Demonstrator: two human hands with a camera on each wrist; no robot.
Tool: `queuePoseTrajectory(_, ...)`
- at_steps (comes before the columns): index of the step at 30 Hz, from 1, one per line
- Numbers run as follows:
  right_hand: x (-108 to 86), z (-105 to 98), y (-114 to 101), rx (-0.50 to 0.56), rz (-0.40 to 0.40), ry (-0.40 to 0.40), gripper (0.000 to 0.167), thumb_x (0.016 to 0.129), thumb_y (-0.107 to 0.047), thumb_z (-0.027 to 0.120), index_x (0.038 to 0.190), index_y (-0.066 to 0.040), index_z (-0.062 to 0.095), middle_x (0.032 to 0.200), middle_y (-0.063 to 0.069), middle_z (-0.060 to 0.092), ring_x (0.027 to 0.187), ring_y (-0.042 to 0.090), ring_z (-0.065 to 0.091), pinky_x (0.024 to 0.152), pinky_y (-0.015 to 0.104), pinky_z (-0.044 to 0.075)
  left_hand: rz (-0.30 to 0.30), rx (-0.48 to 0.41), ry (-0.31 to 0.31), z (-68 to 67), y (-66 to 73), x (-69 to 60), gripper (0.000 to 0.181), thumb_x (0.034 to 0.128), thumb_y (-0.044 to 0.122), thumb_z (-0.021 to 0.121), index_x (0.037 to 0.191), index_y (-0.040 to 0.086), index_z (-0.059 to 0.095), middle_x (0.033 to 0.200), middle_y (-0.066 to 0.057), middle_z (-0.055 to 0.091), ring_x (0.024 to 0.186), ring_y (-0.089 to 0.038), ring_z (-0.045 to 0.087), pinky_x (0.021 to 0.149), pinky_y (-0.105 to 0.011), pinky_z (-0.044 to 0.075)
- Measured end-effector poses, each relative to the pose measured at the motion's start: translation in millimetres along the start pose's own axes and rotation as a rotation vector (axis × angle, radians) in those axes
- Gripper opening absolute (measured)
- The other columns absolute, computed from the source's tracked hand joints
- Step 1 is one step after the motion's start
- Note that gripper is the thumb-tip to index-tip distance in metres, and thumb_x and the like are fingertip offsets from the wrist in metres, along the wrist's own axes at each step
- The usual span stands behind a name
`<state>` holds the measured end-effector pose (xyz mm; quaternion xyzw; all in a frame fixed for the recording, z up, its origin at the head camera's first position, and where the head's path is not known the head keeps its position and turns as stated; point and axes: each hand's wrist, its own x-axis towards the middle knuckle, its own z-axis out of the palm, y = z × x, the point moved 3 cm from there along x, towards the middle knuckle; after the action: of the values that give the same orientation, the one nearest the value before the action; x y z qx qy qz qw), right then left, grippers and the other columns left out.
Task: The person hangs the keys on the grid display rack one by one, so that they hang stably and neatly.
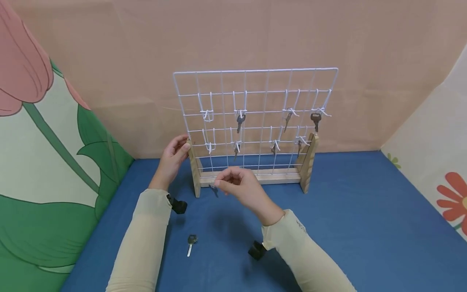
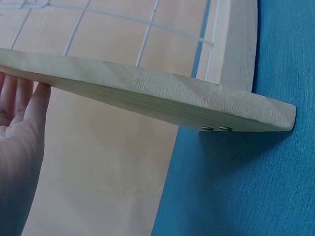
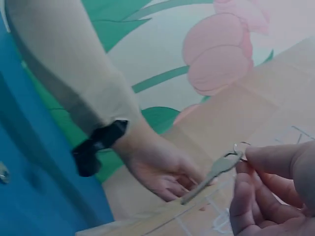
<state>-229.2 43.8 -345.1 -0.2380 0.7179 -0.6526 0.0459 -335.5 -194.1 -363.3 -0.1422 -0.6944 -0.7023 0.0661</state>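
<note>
A white wire grid rack [image 1: 255, 71] on a wooden base stands on the blue cloth. My left hand [image 1: 171, 160] grips the top of its left wooden upright [image 1: 195, 170], thumb at the near side; the left wrist view shows this upright [image 2: 147, 88] with the hand [image 2: 19, 128] against its outer face. In front of the grid's lower left, my right hand [image 1: 240, 186] pinches a small ring from which a key [image 1: 214, 190] hangs. The right wrist view shows the key [image 3: 216, 169] below thumb and finger. Another key [image 1: 191, 240] lies on the cloth.
Several keys hang on the rack's white hooks, among them a dark-headed key [image 1: 315, 118] at upper right. Double hooks [image 1: 208, 115] sit at the grid's left. A brown backdrop [image 1: 255, 36] rises behind, with flower-painted panels [image 1: 36, 162] at both sides.
</note>
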Motion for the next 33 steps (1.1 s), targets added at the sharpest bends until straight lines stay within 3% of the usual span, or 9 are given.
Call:
queuePoseTrajectory(4,9.7,-7.3,-15.1,0.003,-0.043,0.097,0.011,0.096,-0.013,0.072,0.102,-0.004,0.073,0.087,0.007,0.065,0.074,0.026,0.058,0.067,0.028,0.052,0.012,-0.033,0.005,-0.1,-0.1,0.2,0.045,0.1072,0.018,0.052,0.145,-0.004,0.041,0.137,-0.024,0.043,0.115,-0.014,0.051,0.099,-0.019,0.048)
queuePoseTrajectory(10,28.3,-13.6,-32.3,0.128,-0.091,0.196,0.014,0.097,-0.015,0.071,0.102,-0.002,0.070,0.088,0.010,0.064,0.081,0.031,0.059,0.073,0.027,0.055,0.016,-0.046,0.004,-1.4,-3.0,1.0,0.038,0.1070,0.016,0.052,0.142,0.001,0.046,0.134,-0.020,0.047,0.114,-0.015,0.052,0.098,-0.018,0.049)
queuePoseTrajectory(13,37.6,-14.0,-43.0,0.181,-0.131,0.221,0.015,0.097,-0.015,0.071,0.103,-0.002,0.070,0.090,0.011,0.064,0.081,0.023,0.059,0.074,0.026,0.055,0.013,-0.042,0.008,-1.6,-4.2,1.6,0.038,0.1073,0.015,0.052,0.142,0.001,0.045,0.132,-0.017,0.048,0.113,-0.014,0.052,0.097,-0.018,0.049)
queuePoseTrajectory(17,48.5,-12.9,-54.9,0.208,-0.157,0.250,0.019,0.097,-0.017,0.071,0.106,0.000,0.070,0.090,0.009,0.063,0.084,0.028,0.059,0.076,0.026,0.055,0.011,-0.052,0.008,0.2,-3.2,1.5,0.039,0.1074,0.011,0.050,0.143,-0.002,0.043,0.124,-0.006,0.052,0.111,-0.013,0.052,0.096,-0.019,0.050)
queuePoseTrajectory(21,60.5,-11.1,-60.3,0.249,-0.159,0.297,0.019,0.097,-0.015,0.072,0.106,0.001,0.070,0.088,0.006,0.065,0.083,0.023,0.060,0.077,0.024,0.056,0.009,-0.070,0.007,2.3,-2.6,1.8,0.037,0.1071,0.009,0.050,0.141,-0.003,0.043,0.121,-0.003,0.052,0.110,-0.012,0.052,0.096,-0.019,0.050)
queuePoseTrajectory(27,72.5,-5.4,-67.7,0.330,-0.130,0.370,0.016,0.095,-0.010,0.073,0.105,0.003,0.071,0.087,0.006,0.068,0.077,0.017,0.063,0.074,0.023,0.057,-0.009,-0.048,0.009,2.4,-2.9,0.7,0.040,0.1074,0.011,0.050,0.144,-0.004,0.042,0.133,-0.018,0.047,0.112,-0.012,0.052,0.100,-0.020,0.048)
queuePoseTrajectory(33,79.0,1.6,-74.8,0.368,-0.088,0.394,0.017,0.095,-0.010,0.073,0.105,0.003,0.072,0.088,0.008,0.070,0.077,0.018,0.064,0.076,0.024,0.059,-0.021,-0.036,0.016,1.2,-0.6,1.2,0.043,0.1079,0.013,0.049,0.146,-0.005,0.039,0.125,-0.003,0.051,0.113,-0.012,0.052,0.104,-0.025,0.047)
